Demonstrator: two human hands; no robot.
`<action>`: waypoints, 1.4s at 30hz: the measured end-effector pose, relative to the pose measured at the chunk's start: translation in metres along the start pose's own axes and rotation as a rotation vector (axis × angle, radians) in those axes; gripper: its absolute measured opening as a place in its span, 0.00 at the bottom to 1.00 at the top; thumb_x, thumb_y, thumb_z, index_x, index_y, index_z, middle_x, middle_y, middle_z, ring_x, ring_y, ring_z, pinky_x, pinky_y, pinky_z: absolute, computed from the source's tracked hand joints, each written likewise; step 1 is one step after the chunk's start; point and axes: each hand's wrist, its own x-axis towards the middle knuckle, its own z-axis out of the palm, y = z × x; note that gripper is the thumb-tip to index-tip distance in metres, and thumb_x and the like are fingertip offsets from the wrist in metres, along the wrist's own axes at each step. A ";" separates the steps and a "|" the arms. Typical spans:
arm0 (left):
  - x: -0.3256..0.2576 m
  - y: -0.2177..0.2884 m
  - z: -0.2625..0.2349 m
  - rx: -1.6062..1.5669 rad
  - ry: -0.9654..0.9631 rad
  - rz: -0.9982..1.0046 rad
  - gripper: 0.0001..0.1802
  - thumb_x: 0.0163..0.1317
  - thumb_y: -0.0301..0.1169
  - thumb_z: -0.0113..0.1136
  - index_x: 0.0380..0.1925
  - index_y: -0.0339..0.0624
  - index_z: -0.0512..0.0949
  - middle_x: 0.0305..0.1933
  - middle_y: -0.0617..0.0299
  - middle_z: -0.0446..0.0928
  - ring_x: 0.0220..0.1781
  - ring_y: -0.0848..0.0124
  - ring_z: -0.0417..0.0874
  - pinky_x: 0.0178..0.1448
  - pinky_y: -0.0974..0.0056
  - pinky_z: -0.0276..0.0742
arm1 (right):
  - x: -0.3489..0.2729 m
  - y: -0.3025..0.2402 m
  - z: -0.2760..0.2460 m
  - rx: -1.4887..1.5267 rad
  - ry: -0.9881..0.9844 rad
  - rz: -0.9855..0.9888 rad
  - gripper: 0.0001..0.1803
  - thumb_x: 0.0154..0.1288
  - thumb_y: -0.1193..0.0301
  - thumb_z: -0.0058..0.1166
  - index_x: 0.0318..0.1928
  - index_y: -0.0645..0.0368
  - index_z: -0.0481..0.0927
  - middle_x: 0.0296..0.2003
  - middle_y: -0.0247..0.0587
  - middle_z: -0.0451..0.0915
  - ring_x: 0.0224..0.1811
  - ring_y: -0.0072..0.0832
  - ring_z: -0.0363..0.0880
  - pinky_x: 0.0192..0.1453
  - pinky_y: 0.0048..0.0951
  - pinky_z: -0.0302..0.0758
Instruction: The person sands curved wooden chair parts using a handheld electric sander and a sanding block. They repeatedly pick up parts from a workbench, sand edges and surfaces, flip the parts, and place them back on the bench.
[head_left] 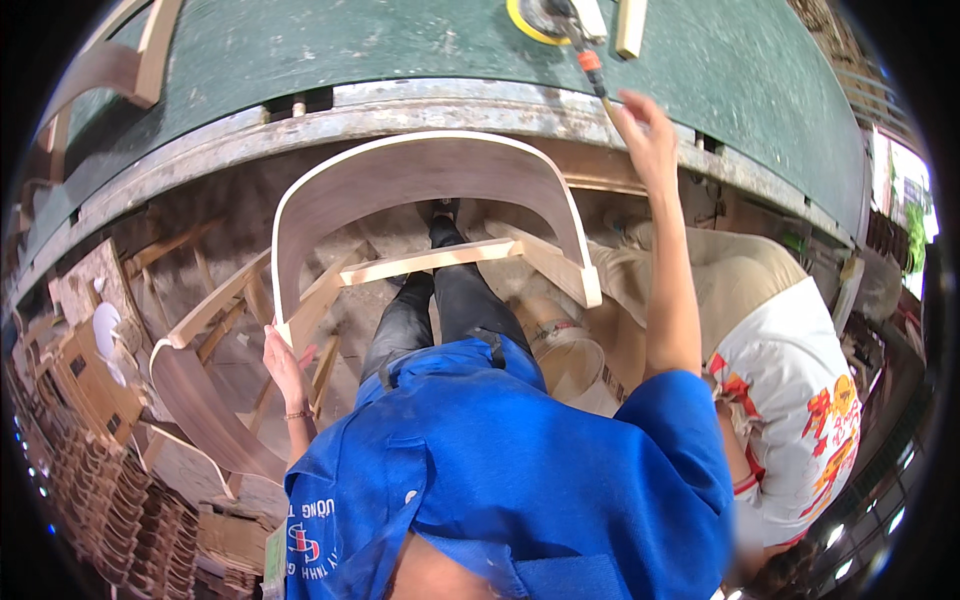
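Note:
A wooden chair frame (430,158) stands in front of me, with a broad curved back, pale edges and a straight crossbar (430,262). My left hand (286,368) holds the left end of its curved band, the fingers against the wood. My right hand (650,140) is raised over the bench's front edge, fingers apart and slightly bent, and nothing shows in it. Beside its fingertips runs the hose of a round sander (542,18) with a yellow pad rim and an orange connector (589,62). Whether the hand touches the hose I cannot tell.
The sander lies on a green-topped workbench (400,50) beside pale wood pieces (631,25). Another curved frame (205,410) stands at my left, near stacked curved parts (110,510). A bucket (568,355) is by my legs. A person in a white shirt (790,400) bends close at my right.

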 end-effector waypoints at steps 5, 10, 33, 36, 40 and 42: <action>-0.009 -0.002 -0.015 -0.138 -0.091 -0.054 0.27 0.73 0.46 0.47 0.68 0.49 0.65 0.63 0.57 0.72 0.45 0.65 0.85 0.42 0.65 0.84 | 0.137 -0.005 0.060 -0.184 -0.019 -0.288 0.41 0.53 0.54 0.68 0.65 0.52 0.67 0.49 0.57 0.80 0.51 0.50 0.79 0.55 0.45 0.75; -0.020 0.030 -0.012 -0.192 -0.086 -0.222 0.27 0.70 0.46 0.52 0.66 0.53 0.67 0.58 0.61 0.75 0.38 0.68 0.87 0.39 0.70 0.83 | 0.188 -0.024 0.081 -0.473 -0.263 -0.096 0.49 0.46 0.52 0.67 0.70 0.43 0.60 0.56 0.56 0.76 0.57 0.51 0.77 0.58 0.47 0.74; -0.008 -0.058 0.005 -0.098 0.140 0.144 0.24 0.54 0.25 0.66 0.54 0.41 0.77 0.45 0.60 0.85 0.47 0.75 0.83 0.52 0.66 0.77 | -0.180 -0.351 0.236 0.034 -1.039 -0.689 0.43 0.48 0.68 0.67 0.66 0.24 0.67 0.46 0.56 0.68 0.40 0.50 0.81 0.43 0.43 0.82; -0.010 -0.049 0.008 -0.208 0.151 0.166 0.26 0.56 0.23 0.65 0.58 0.42 0.76 0.48 0.58 0.84 0.49 0.74 0.83 0.55 0.68 0.76 | -0.165 -0.352 0.250 -0.059 -0.966 -0.674 0.44 0.49 0.68 0.67 0.67 0.24 0.66 0.46 0.56 0.68 0.40 0.50 0.81 0.42 0.43 0.83; -0.011 -0.049 0.007 -0.258 0.168 0.176 0.30 0.57 0.21 0.64 0.62 0.43 0.73 0.55 0.57 0.81 0.54 0.74 0.81 0.59 0.68 0.74 | -0.158 -0.355 0.259 -0.096 -0.902 -0.672 0.45 0.47 0.68 0.69 0.66 0.22 0.66 0.46 0.57 0.68 0.39 0.51 0.81 0.41 0.44 0.83; -0.008 -0.059 0.009 -0.254 0.195 0.193 0.30 0.57 0.22 0.64 0.62 0.42 0.73 0.57 0.56 0.80 0.55 0.72 0.81 0.59 0.67 0.74 | -0.169 -0.357 0.259 -0.074 -0.905 -0.686 0.45 0.47 0.68 0.69 0.66 0.21 0.66 0.46 0.58 0.68 0.39 0.51 0.81 0.41 0.44 0.82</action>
